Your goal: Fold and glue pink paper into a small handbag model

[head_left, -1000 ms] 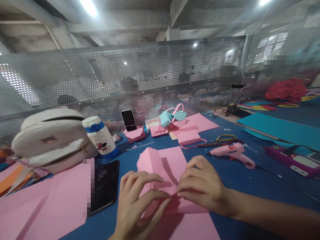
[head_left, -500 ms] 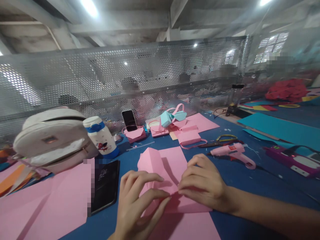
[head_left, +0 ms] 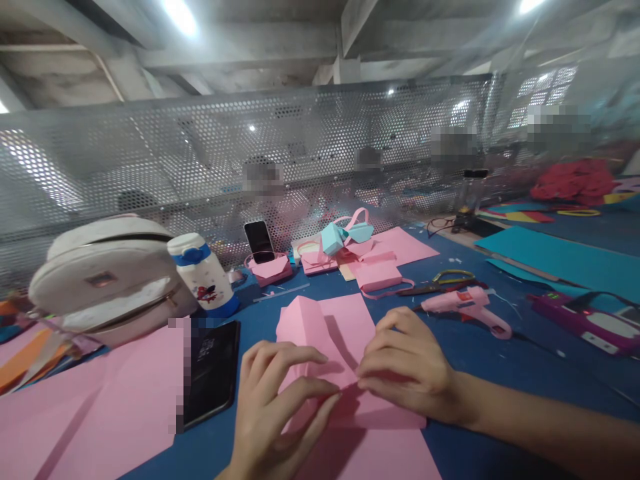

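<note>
A piece of pink folded paper (head_left: 307,323) stands partly raised in front of me, creased into a box-like shape with a flap. My left hand (head_left: 277,393) comes from below and pinches the near edge of its flap between thumb and fingers. At the right end of that same edge, the closed fingers of my right hand (head_left: 407,367) grip the paper, thumb tucked beneath. Flat pink sheet (head_left: 373,457) lies under the folded piece. The fingers hide part of the fold.
On the left are a white backpack (head_left: 100,277), a bottle (head_left: 200,277), a black phone (head_left: 213,373) and pink sheets (head_left: 110,400). A pink glue gun (head_left: 463,303), scissors (head_left: 440,285) and purple device (head_left: 583,323) lie right. Small paper bags (head_left: 380,277) sit behind, before a perforated metal screen (head_left: 320,147).
</note>
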